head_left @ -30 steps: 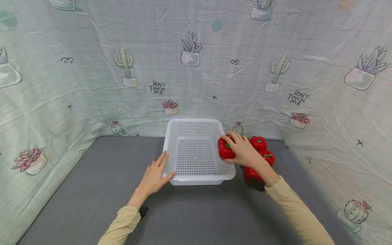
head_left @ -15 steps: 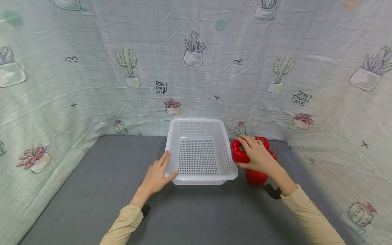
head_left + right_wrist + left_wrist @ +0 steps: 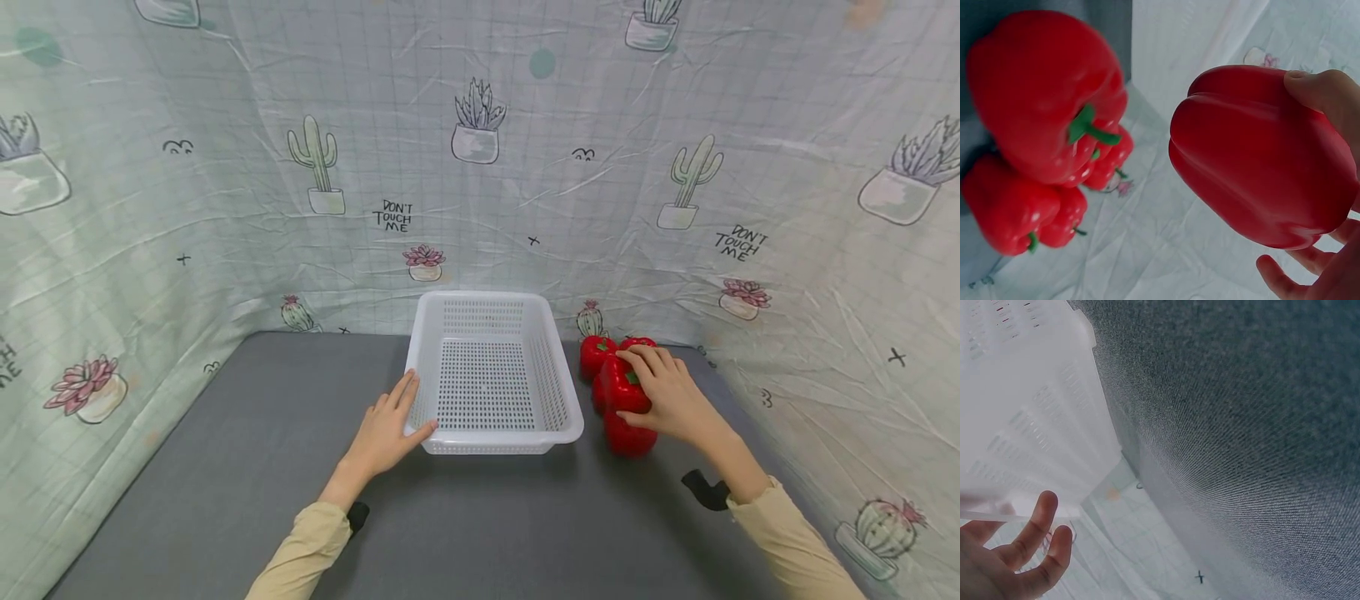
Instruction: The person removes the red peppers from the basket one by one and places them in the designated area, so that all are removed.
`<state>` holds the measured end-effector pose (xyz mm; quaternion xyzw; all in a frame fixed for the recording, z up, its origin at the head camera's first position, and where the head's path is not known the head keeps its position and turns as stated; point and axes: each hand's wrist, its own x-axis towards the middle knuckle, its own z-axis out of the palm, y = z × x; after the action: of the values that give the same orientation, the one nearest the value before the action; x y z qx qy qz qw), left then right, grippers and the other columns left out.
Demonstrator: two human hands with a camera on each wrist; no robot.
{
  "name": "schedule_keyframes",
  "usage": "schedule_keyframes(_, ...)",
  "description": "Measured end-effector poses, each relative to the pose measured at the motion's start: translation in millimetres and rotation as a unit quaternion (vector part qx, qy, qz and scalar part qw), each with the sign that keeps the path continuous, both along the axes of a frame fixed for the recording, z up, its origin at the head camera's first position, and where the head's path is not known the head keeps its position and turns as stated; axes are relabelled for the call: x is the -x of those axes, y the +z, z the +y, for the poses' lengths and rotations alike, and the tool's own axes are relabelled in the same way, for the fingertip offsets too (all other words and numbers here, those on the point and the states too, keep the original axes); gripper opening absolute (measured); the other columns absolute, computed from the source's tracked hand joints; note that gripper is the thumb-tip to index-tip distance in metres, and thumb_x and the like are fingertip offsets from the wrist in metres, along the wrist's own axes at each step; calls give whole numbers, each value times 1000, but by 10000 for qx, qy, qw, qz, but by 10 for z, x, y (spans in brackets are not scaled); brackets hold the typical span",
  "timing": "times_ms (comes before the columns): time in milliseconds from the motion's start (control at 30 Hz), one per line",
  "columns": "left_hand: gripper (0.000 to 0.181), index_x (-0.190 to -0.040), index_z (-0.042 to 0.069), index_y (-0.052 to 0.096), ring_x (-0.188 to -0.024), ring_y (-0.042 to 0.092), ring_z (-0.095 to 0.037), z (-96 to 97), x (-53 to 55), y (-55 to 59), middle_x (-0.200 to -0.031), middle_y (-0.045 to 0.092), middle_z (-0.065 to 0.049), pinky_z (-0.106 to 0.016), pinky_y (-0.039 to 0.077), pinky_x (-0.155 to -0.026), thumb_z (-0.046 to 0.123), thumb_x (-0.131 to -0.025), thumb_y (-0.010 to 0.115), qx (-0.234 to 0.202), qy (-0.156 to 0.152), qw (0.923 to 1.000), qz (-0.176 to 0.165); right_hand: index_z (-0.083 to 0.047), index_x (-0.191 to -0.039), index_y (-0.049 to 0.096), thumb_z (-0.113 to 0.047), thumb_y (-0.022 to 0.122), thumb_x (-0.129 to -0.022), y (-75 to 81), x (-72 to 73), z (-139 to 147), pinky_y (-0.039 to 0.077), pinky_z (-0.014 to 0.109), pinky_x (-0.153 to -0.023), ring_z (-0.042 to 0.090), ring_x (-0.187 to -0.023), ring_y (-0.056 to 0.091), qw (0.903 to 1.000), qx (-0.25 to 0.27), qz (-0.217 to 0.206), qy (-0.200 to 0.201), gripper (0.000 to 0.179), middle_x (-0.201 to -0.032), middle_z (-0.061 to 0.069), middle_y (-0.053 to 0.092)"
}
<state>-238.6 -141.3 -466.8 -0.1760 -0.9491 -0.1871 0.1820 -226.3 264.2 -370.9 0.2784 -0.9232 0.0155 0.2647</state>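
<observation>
In the head view, my right hand (image 3: 672, 400) holds a red bell pepper (image 3: 622, 385) with a green stem, over a cluster of other red peppers. The right wrist view has this held pepper (image 3: 1260, 156) tipped, with thumb on one side and fingers beneath. Around it are a pepper (image 3: 597, 357) at the back left and another pepper (image 3: 630, 435) in front; some are partly hidden. My left hand (image 3: 381, 435) rests at the left front corner of a white perforated plastic basket (image 3: 487, 443). In the left wrist view its fingers (image 3: 1041, 519) lie loosely beside the rim.
A dark grey tabletop (image 3: 495, 525) lies under everything. Behind and on both sides hangs a cactus-printed cloth (image 3: 525, 192), close to the back of the basket and peppers. The basket's perforated floor shows bare.
My right hand has moved rightward from the basket's right rim with a pepper, now over the cluster. A pepper at the back left has come into view. My left hand stays at the basket.
</observation>
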Motion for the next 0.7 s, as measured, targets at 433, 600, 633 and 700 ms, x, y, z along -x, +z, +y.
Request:
schedule_keyframes(433,78,-140,6,28,-104,48,-33,2,4,-7,-148,24,-7,-51,39,-79,52,-82,52,15,-5,10000,-13,-7,-123,44,-28,84,-51,-95,-106,295,33,48,-71,34,-103,39,9996,167,75,-207,85,-120,14,46)
schedule_keyframes(600,77,-140,6,27,-104,48,-34,-4,10,-20,-148,24,-7,-51,39,-80,50,-82,53,-40,-45,10000,-29,-9,-123,44,-26,84,-50,-138,-129,396,33,50,-71,34,-102,39,9993,183,124,-299,84,-120,13,47)
schedule_keyframes(633,77,-140,6,27,-104,48,-34,-5,14,-24,-148,24,-7,-51,39,-80,50,-83,53,-32,-50,10000,-26,-9,-123,44,-25,84,-51,-143,-137,414,33,50,-71,34,-102,39,9991,199,96,-360,84,-120,12,47)
schedule_keyframes(700,77,-140,6,27,-104,48,-34,-3,19,-27,-148,24,-7,-52,39,-80,51,-83,52,-20,-66,10000,-3,-8,-122,44,-24,84,-50,-154,-153,450,32,49,-71,34,-102,39,9986,232,-2,-465,84,-119,13,48)
